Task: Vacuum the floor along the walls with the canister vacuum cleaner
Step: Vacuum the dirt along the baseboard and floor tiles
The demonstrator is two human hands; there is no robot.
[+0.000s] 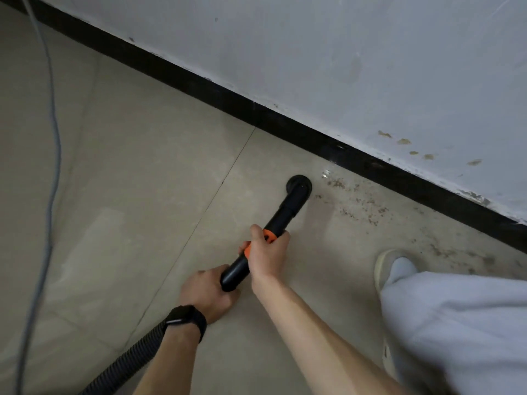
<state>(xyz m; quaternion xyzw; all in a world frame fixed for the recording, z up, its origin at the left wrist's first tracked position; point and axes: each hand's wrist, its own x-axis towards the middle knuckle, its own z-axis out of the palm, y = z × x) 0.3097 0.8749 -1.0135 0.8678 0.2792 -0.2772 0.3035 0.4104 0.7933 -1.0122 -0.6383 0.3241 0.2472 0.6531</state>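
Vacuum wand [285,213] in full grip of left hand [206,292], right hand [266,252].

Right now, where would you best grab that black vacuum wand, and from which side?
Grip the wand at its orange collar, from above, as the right hand does; the left hand holds the rear end by the hose. The wand slopes down to the nozzle.

Both forearms reach forward; the left hand [206,292] curls round the near end of the wand [281,216], the right hand [266,252] grips it farther along.
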